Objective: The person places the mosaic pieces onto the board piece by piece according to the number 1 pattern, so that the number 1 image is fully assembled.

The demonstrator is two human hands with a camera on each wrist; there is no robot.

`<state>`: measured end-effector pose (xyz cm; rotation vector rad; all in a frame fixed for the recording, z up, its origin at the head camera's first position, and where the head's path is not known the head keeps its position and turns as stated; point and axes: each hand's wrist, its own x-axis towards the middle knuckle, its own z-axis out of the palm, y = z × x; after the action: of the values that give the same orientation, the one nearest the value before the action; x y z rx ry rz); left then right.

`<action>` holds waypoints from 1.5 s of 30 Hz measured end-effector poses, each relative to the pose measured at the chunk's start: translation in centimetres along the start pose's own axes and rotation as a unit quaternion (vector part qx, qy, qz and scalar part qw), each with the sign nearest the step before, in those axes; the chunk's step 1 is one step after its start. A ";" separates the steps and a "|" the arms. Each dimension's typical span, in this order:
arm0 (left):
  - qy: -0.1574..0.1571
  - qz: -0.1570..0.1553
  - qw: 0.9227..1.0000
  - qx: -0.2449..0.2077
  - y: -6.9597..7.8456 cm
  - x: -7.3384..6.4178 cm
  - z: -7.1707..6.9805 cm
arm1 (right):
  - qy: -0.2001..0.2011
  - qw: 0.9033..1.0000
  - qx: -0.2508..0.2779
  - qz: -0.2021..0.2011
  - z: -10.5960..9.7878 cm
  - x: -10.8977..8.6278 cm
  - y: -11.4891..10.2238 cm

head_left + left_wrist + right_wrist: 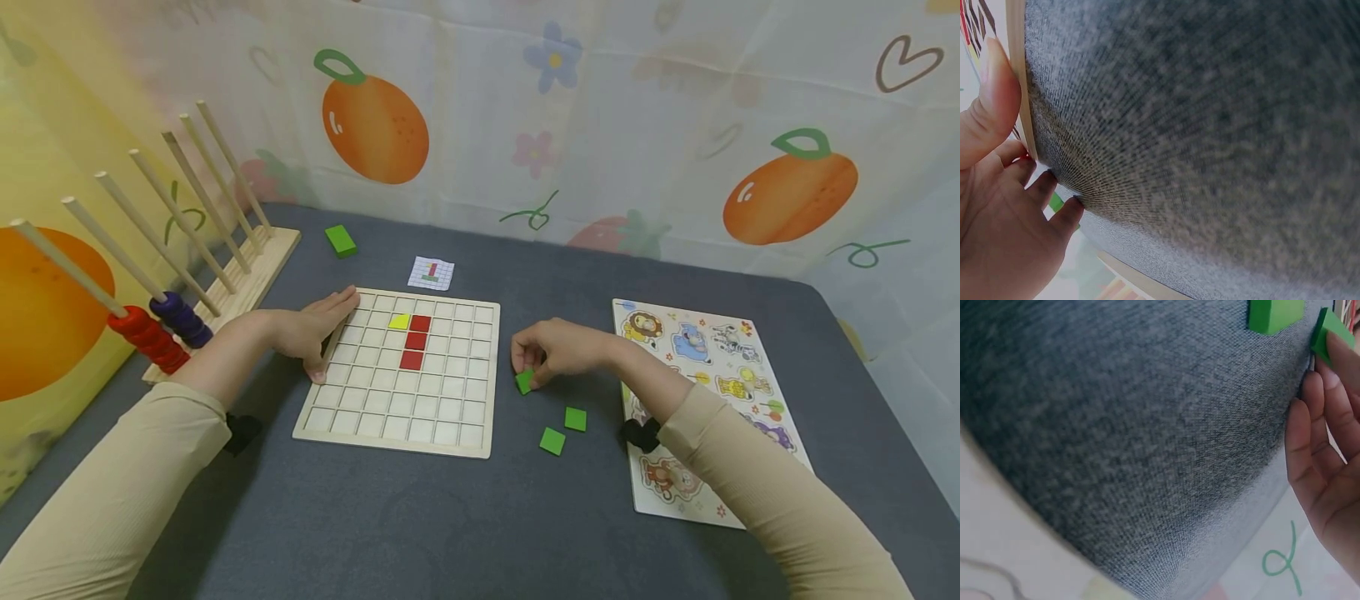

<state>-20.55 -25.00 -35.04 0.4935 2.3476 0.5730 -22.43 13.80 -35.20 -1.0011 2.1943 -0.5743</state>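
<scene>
A white grid board (446, 411) lies flat on the grey table. In its upper part sit a column of red tiles (415, 341) and one yellow piece (399, 322) left of the topmost. My left hand (318, 327) rests at the board's left edge; the left wrist view shows its thumb (1002, 94) against that edge, fingers extended. Right of the board, my right hand (558, 346) pinches a green tile (524, 382) between thumb and fingers, also visible in the right wrist view. Two more green tiles, one nearer (552, 441) and one farther (575, 419), lie just below that hand.
A small pattern card (431, 273) lies behind the board, with a green piece (341, 241) farther left. A wooden peg stand (281, 243) with red and blue beads is at the left. An animal puzzle board (690, 504) lies under the right forearm. A printed curtain hangs behind.
</scene>
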 end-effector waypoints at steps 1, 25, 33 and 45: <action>0.000 0.001 1.000 0.001 0.0 0.0 0.0 | 0.004 1.000 -0.001 -0.001 0.0 0.0 0.0; -0.004 0.000 1.000 0.001 0.1 0.0 -0.1 | 0.071 0.997 0.018 -0.026 -0.4 1.4 -2.0; -0.002 -0.001 1.000 0.006 0.0 0.0 -0.1 | 0.098 0.994 0.022 -0.035 -0.3 2.0 -2.4; -0.001 0.007 1.000 0.009 0.0 0.0 -0.1 | 0.131 0.990 0.037 -0.047 0.1 3.7 -3.8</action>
<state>-20.63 -25.02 -35.00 0.5192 2.3504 0.5578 -22.33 8.58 -34.36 -1.0441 2.3410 -0.8667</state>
